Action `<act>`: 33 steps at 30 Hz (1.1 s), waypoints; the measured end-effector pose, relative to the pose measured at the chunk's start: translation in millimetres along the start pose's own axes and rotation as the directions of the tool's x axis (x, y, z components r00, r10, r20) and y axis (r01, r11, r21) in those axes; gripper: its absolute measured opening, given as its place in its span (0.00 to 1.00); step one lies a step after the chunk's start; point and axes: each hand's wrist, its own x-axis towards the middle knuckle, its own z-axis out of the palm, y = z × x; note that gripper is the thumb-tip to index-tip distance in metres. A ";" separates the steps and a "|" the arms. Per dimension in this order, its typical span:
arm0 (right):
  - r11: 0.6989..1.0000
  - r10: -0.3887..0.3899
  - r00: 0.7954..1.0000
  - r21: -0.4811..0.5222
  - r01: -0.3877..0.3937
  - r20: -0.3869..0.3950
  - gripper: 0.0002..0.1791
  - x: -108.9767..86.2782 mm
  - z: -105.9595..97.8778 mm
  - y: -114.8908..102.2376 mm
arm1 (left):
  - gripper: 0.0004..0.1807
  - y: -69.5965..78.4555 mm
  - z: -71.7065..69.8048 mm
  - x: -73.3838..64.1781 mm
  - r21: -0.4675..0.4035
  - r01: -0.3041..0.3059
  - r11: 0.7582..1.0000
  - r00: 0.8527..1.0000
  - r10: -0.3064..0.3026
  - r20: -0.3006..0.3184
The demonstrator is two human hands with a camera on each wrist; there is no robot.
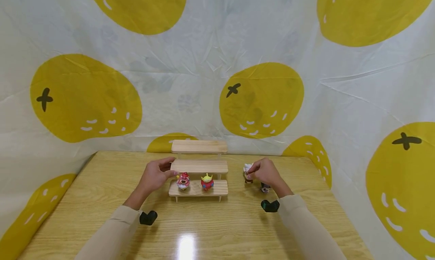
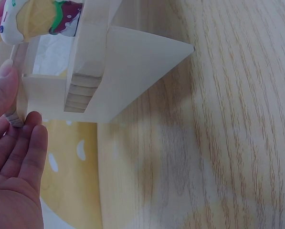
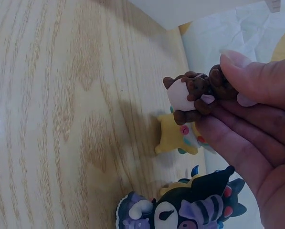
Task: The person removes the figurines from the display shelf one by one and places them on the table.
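A three-tier wooden display stand stands on the table. My left hand grips the left end of its middle tier, thumb on one face and fingers on the other in the left wrist view. On the lowest tier are a pink figurine with a red top and a green-headed alien figurine in red. To the stand's right, my right hand pinches a brown-and-white figurine between thumb and fingers, seemingly above the table. Beside it are a black-and-purple figurine and a yellow figurine.
The wood-grain table reaches back to a white cloth printed with yellow fruit, which hangs behind and at the sides. Clear side panels hold up the stand's tiers. Dark wrist devices sit below both hands.
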 end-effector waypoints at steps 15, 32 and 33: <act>0.999 -0.045 0.999 0.017 0.044 0.018 0.04 -3.0 4.8 9.4 | 0.31 -1.4 0.8 -0.5 0.020 -0.002 1.000 1.000 0.002 0.000; 0.997 -0.066 0.996 -0.035 0.068 0.055 0.03 -5.5 14.5 16.1 | 0.30 -1.2 -0.6 0.7 -0.001 -0.007 1.000 1.000 0.007 0.006; 0.996 -0.071 0.996 -0.054 0.074 0.054 0.03 -5.9 15.0 16.2 | 0.30 -1.3 -0.6 0.6 -0.001 -0.006 1.000 1.000 0.006 0.006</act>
